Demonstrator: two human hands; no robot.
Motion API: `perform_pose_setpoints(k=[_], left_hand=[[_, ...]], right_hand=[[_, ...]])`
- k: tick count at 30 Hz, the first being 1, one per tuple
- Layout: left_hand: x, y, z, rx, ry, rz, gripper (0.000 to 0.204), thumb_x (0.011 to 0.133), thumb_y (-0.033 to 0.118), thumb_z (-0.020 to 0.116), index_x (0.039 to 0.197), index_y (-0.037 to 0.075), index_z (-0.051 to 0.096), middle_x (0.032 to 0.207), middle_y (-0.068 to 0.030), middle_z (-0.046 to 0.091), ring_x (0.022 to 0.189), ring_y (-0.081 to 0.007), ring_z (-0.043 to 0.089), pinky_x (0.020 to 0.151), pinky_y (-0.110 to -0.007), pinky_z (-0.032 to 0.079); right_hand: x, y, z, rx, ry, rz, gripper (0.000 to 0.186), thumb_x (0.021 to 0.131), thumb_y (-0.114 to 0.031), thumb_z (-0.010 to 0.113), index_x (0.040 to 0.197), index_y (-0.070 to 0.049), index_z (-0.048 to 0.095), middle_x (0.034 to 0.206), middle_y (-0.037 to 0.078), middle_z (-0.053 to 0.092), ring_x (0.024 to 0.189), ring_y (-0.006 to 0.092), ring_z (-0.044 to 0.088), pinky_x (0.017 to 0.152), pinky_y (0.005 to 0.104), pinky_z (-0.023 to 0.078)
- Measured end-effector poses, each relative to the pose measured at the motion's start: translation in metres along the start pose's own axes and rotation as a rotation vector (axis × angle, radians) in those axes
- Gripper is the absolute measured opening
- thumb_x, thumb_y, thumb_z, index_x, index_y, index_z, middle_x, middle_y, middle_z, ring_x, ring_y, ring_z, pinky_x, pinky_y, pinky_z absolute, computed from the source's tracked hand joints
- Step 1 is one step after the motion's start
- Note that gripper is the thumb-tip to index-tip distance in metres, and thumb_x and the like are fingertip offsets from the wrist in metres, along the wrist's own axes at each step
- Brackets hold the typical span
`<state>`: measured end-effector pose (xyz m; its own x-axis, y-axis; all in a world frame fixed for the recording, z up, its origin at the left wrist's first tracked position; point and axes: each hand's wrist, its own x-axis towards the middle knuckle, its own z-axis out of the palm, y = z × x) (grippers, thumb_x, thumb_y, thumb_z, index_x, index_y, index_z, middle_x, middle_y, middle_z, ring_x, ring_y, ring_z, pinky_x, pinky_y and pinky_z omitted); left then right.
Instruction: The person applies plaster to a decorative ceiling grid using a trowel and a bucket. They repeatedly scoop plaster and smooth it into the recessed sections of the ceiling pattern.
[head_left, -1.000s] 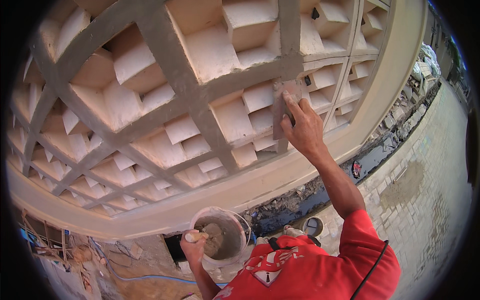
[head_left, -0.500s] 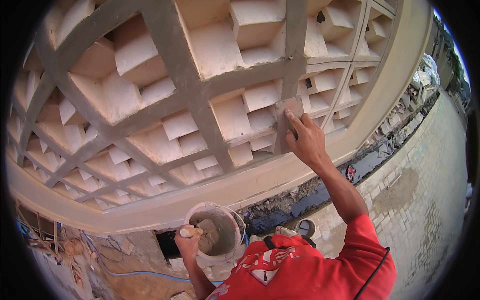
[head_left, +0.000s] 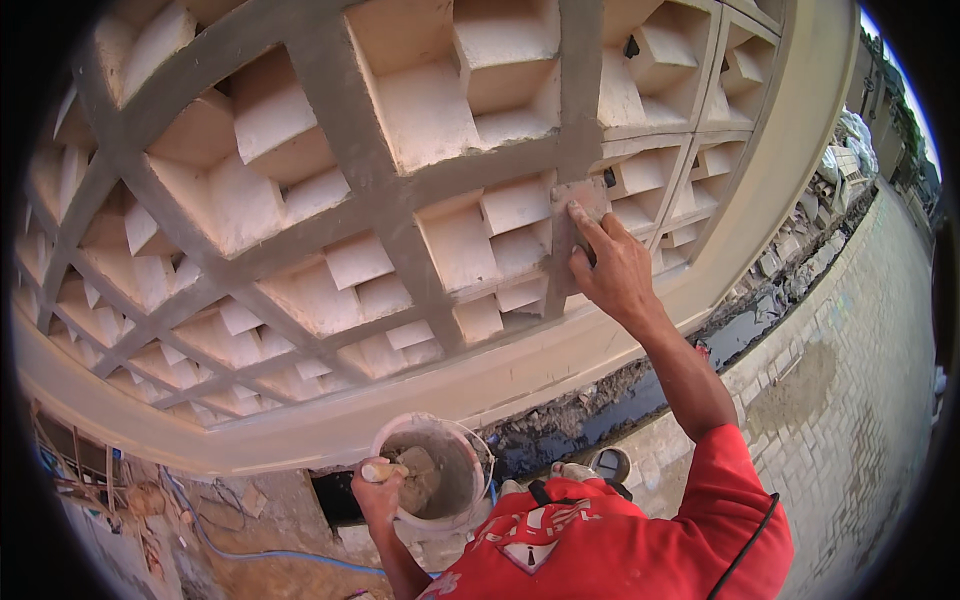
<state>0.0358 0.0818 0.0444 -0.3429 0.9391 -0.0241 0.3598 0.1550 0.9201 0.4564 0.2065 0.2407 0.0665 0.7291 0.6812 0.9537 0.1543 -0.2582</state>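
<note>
My right hand (head_left: 622,275) grips a flat plastering trowel (head_left: 579,196), its index finger stretched along the plate. The plate lies against a grey mortar-coated rib of the lattice block wall (head_left: 402,225), beside pale square recesses. Most of the trowel's handle is hidden by the fingers. Low on the left, my left hand (head_left: 376,497) is closed around the wooden handle of a hand trowel (head_left: 379,471). This trowel's blade points into a round bucket (head_left: 464,430) at the wall's foot, where grey mortar (head_left: 425,492) lies in the bottom.
A smooth ledge (head_left: 500,372) runs under the lattice. Below it lies a ditch with dark water (head_left: 590,418). Paving (head_left: 850,400) stretches to the right, with rubble (head_left: 795,235) beside the wall. A small container (head_left: 610,463) stands near my feet; a blue hose (head_left: 270,550) crosses the ground at left.
The trowel in my right hand has moved slightly up along the rib, still against the wall. My left hand stays at the bucket with its trowel. The whole view has shifted a little.
</note>
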Motion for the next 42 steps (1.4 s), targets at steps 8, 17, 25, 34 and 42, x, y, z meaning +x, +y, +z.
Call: perform_pose_setpoints(k=[8, 17, 25, 34, 42], left_hand=[[-0.001, -0.004, 0.0, 0.087, 0.02, 0.012, 0.032, 0.061, 0.004, 0.078, 0.09, 0.0, 0.065, 0.081, -0.0081, 0.065, 0.073, -0.0158, 0.061, 0.071, -0.032, 0.05], [0.002, 0.0, 0.001, -0.003, 0.015, 0.012, 0.032, 0.06, 0.002, 0.078, 0.089, 0.001, 0.065, 0.079, -0.0077, 0.065, 0.072, -0.0155, 0.061, 0.07, -0.031, 0.051], [0.0, 0.003, 0.009, 0.049, 0.005, 0.026, 0.028, 0.063, 0.0, 0.074, 0.089, 0.001, 0.063, 0.079, -0.0059, 0.064, 0.071, -0.0138, 0.061, 0.069, -0.029, 0.05], [-0.002, -0.001, 0.01, -0.033, 0.03, 0.013, 0.027, 0.063, 0.0, 0.073, 0.088, 0.002, 0.063, 0.078, -0.0056, 0.064, 0.071, -0.0139, 0.061, 0.069, -0.029, 0.05], [-0.003, -0.004, 0.01, 0.034, 0.024, 0.012, 0.026, 0.065, 0.0, 0.074, 0.089, 0.001, 0.063, 0.078, -0.0066, 0.065, 0.071, -0.0139, 0.062, 0.069, -0.029, 0.05]], right_hand=[[0.057, -0.021, -0.059, 0.105, 0.226, -0.034, 0.051, 0.077, -0.015, 0.061, 0.128, -0.012, 0.06, 0.083, 0.013, 0.055, 0.067, 0.0305, 0.061, 0.062, 0.0423, 0.051], [0.002, -0.002, -0.016, 0.025, -0.008, -0.003, 0.05, 0.076, -0.014, 0.063, 0.126, -0.011, 0.061, 0.081, 0.013, 0.055, 0.065, 0.0299, 0.061, 0.059, 0.0419, 0.05], [0.072, -0.025, -0.053, 0.063, 0.259, -0.082, 0.047, 0.077, -0.011, 0.061, 0.124, -0.01, 0.063, 0.078, 0.012, 0.054, 0.063, 0.0275, 0.059, 0.059, 0.0412, 0.049], [0.008, 0.0, -0.026, 0.102, 0.081, -0.083, 0.054, 0.075, -0.01, 0.063, 0.128, -0.007, 0.061, 0.079, 0.012, 0.056, 0.065, 0.0269, 0.059, 0.061, 0.0386, 0.049], [0.037, -0.038, -0.007, 0.134, 0.234, 0.043, 0.054, 0.08, -0.013, 0.063, 0.133, -0.01, 0.056, 0.08, 0.013, 0.056, 0.068, 0.0271, 0.06, 0.065, 0.0389, 0.049]])
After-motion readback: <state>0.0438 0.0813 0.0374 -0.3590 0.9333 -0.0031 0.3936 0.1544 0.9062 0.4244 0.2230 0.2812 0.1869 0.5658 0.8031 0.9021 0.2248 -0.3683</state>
